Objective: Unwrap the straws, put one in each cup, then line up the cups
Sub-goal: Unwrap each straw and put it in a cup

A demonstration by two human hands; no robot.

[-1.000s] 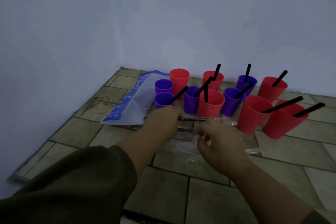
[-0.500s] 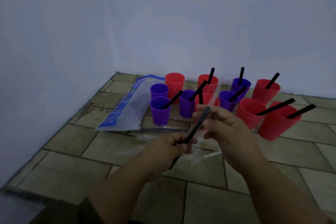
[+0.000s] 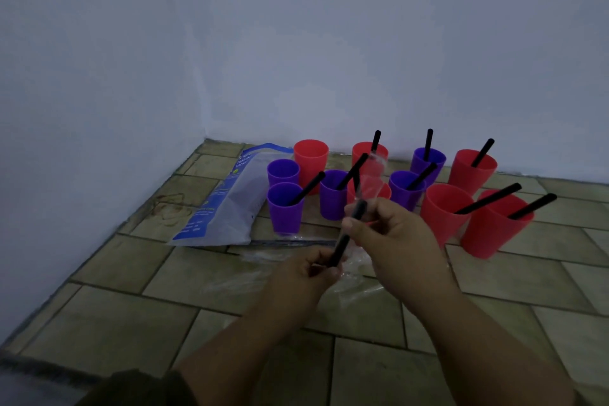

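Head view, one frame.

Lower centre of frame: left hand [image 3: 306,272], fingers curled, thumb and fingertips pinching the lower end of the black straw [image 3: 342,242]. This straw is held in the air above the tiled floor [image 3: 115,313], tilted up and to the right.

Just right of centre: right hand [image 3: 397,234], fingers curled, thumb and forefinger pinching the clear wrapper [image 3: 370,175] where it sheathes the straw's upper end. The wrapper's loose length stands up above this hand, in front of the cups. The lower part of the straw shows bare.

Mid frame, near the back wall [image 3: 329,43]: eleven cups in a loose cluster, six red and five purple, not in a line.
- No straw: rear-left red cup [image 3: 310,161] and the rear-left purple cup [image 3: 282,171] touching it.
- Straw in, leaning: front-left purple cup [image 3: 285,211], far-right red cup [image 3: 491,231], and six others between and behind them.
- Centre red cup [image 3: 385,192]: mostly hidden behind the wrapper and right hand, so I cannot tell its contents.

Left of the cluster: blue-and-clear plastic bag [image 3: 227,204], lying flat, its right edge beside the front-left purple cup. A thin dark strip [image 3: 290,242] lies along the bag's near edge; I cannot tell what it is.

Under and between the hands: loose clear wrappers [image 3: 359,287] on the tiles.

Bottom left: dark sleeve [image 3: 138,389] on the left arm.
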